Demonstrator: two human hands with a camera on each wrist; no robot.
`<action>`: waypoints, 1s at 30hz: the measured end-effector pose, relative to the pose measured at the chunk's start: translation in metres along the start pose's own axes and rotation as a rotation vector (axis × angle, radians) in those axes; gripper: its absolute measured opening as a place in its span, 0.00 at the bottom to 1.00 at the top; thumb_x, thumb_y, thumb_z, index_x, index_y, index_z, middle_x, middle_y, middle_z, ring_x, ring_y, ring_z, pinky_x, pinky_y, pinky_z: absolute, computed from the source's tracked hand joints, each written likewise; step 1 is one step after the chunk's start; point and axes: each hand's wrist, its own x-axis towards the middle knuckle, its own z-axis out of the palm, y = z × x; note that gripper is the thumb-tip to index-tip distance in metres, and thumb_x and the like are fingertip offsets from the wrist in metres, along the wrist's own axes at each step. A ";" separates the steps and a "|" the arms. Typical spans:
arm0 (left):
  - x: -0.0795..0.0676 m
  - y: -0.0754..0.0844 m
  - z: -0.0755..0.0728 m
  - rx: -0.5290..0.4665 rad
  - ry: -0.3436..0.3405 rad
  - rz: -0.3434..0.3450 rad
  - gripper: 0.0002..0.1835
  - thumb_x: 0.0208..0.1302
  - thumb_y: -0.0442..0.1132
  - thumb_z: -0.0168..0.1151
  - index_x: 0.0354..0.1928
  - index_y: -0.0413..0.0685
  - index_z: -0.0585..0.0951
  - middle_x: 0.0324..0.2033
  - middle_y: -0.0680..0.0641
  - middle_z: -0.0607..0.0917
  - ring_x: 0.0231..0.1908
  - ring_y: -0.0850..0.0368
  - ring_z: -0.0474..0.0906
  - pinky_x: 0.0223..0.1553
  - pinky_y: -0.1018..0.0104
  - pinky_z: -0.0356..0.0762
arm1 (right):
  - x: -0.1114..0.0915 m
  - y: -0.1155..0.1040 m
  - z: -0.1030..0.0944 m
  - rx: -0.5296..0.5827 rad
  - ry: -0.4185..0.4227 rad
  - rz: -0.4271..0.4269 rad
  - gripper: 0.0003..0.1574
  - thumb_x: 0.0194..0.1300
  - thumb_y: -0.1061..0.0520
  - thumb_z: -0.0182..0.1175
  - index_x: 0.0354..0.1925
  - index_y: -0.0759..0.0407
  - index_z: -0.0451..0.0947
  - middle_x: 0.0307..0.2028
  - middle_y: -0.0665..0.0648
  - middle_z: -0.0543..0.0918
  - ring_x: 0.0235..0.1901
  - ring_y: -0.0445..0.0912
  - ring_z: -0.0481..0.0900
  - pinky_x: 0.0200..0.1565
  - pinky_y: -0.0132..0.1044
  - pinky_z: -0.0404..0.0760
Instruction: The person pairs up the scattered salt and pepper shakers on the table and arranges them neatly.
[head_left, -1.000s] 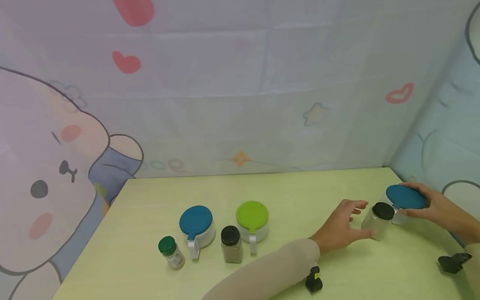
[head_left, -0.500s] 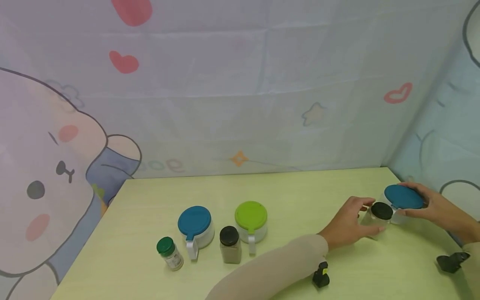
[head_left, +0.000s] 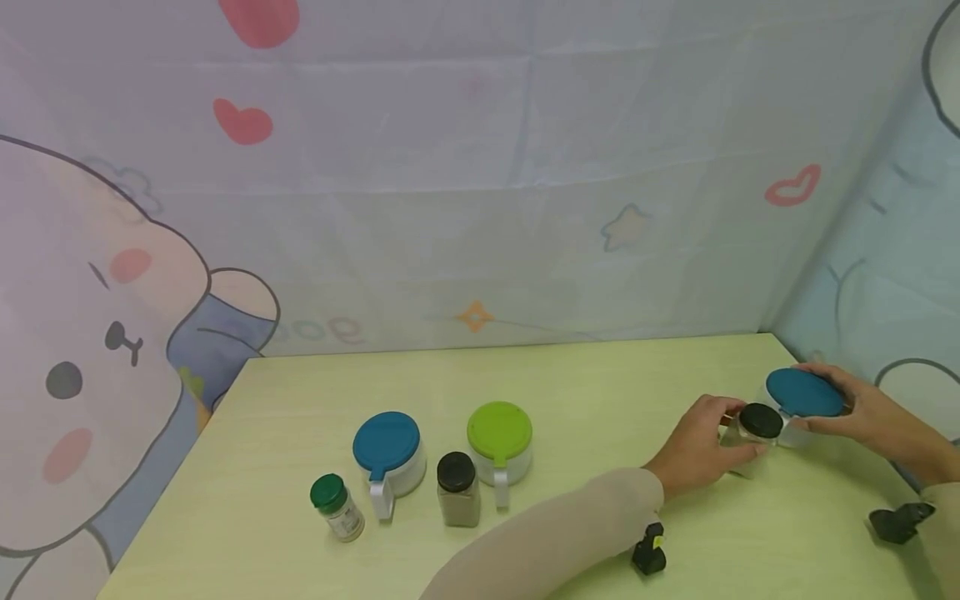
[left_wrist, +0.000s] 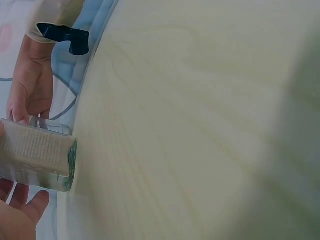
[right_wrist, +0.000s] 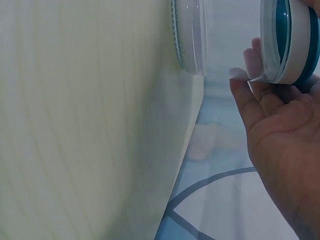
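Your left hand [head_left: 693, 446] is curled round the small clear jar with the black lid [head_left: 759, 421], thumb on the near side and fingers [head_left: 722, 406] on the far side, so the grip is narrow and closed on the glass. From the left wrist view the same jar [left_wrist: 35, 155] lies across your palm with its printed label facing the camera. Your right hand [head_left: 862, 408] holds the clear canister with the teal lid [head_left: 804, 393], fingers wrapped over the lid's rim from the right; in the right wrist view the lid [right_wrist: 290, 42] sits pinched at your fingertips. Jar and canister stand just beside each other, touching or nearly so, near the far right corner of the pale green worktop [head_left: 570, 392]. Well apart on the left stands a row: a green-capped bottle [head_left: 335, 506], a teal-lidded canister with a handle [head_left: 388, 454], a black-capped spice jar [head_left: 457, 488] and a lime-lidded canister [head_left: 500, 442]. A cartoon-printed cloth [head_left: 450, 183] hangs behind the worktop.
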 end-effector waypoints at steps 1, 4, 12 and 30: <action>0.000 0.000 0.000 -0.002 0.002 -0.001 0.28 0.69 0.47 0.68 0.67 0.52 0.73 0.57 0.58 0.75 0.55 0.70 0.74 0.53 0.83 0.72 | 0.000 0.000 0.000 0.006 -0.003 -0.004 0.59 0.68 0.56 0.68 0.82 0.54 0.40 0.72 0.85 0.45 0.60 0.82 0.60 0.41 0.30 0.76; 0.001 0.000 0.000 -0.017 0.004 -0.010 0.28 0.68 0.47 0.68 0.67 0.52 0.73 0.57 0.58 0.75 0.54 0.71 0.75 0.52 0.82 0.73 | 0.000 0.000 0.000 0.006 -0.002 -0.006 0.59 0.68 0.56 0.68 0.82 0.54 0.41 0.72 0.85 0.45 0.60 0.81 0.60 0.39 0.23 0.72; 0.003 -0.002 0.000 -0.056 0.003 -0.019 0.27 0.69 0.49 0.68 0.66 0.55 0.74 0.59 0.61 0.78 0.55 0.72 0.75 0.50 0.80 0.75 | 0.000 0.002 0.001 0.013 0.014 -0.022 0.58 0.68 0.58 0.68 0.82 0.53 0.43 0.71 0.85 0.48 0.59 0.79 0.61 0.39 0.21 0.71; 0.009 -0.001 0.001 -0.015 0.001 0.080 0.25 0.69 0.50 0.67 0.66 0.56 0.75 0.56 0.62 0.79 0.51 0.77 0.73 0.52 0.84 0.72 | -0.002 0.002 -0.003 0.024 -0.008 -0.018 0.58 0.69 0.57 0.67 0.82 0.46 0.42 0.71 0.84 0.49 0.59 0.78 0.63 0.38 0.23 0.74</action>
